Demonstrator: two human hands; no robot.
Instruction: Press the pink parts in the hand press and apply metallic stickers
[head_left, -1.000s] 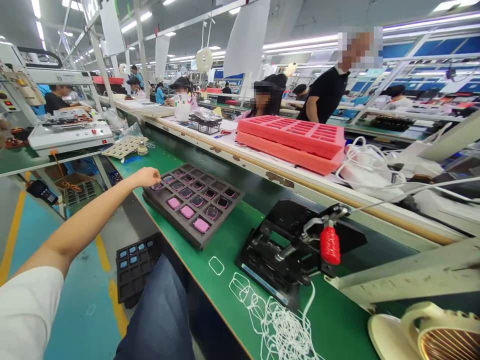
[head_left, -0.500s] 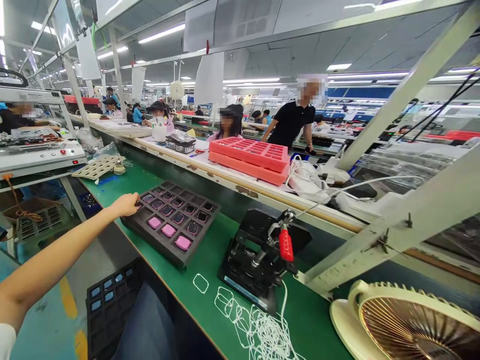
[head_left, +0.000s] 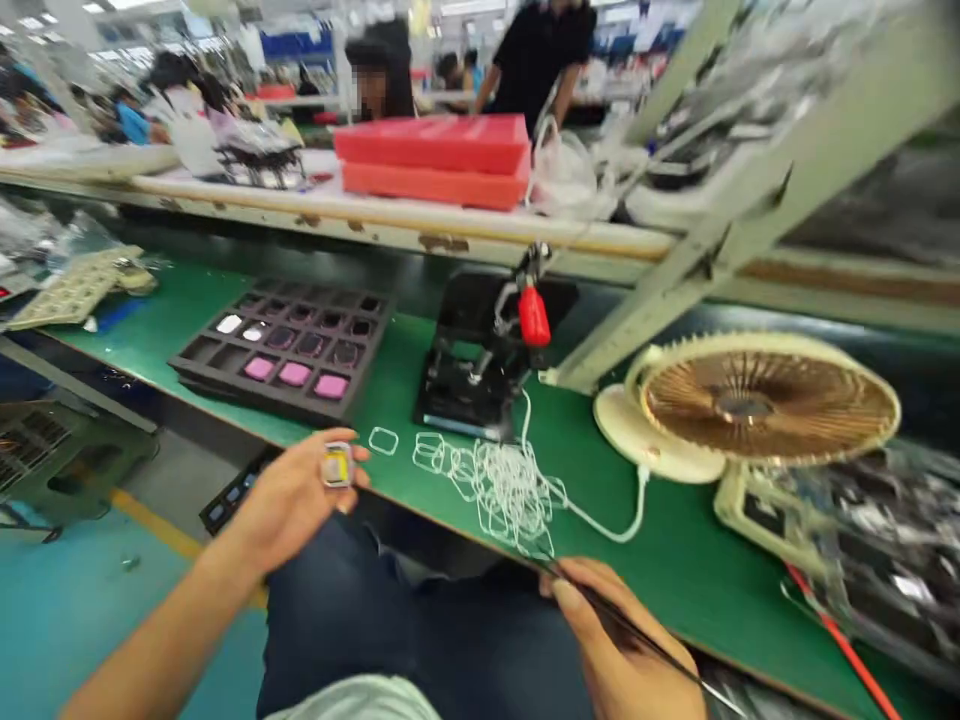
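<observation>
My left hand [head_left: 289,500], palm up, holds a small square part [head_left: 337,465] with a pale rim and a yellow patch, like a watch-sized display. The fingers lie curled beneath it. In my right hand [head_left: 611,630] are dark tweezers [head_left: 630,632], gripped like a pen, with their tips near a heap of thin white rings [head_left: 514,495]. A separate white rounded-square ring [head_left: 383,440] lies left of the heap. Beyond my left hand stands a black foam tray [head_left: 225,385] of square pockets, some with dark parts and several with pink pieces.
A black clamp fixture [head_left: 457,385] with a red handle [head_left: 534,316] stands behind the rings. A beige fan [head_left: 765,400] is at right, near clear-looking parts. Red foam trays [head_left: 435,150] sit on the shelf above. A cream tray [head_left: 71,295] lies far left. Other people are beyond.
My left hand has left the black tray's edge and come nearer, with the square part in it. My right hand has come into view with tweezers. The view has turned down and right.
</observation>
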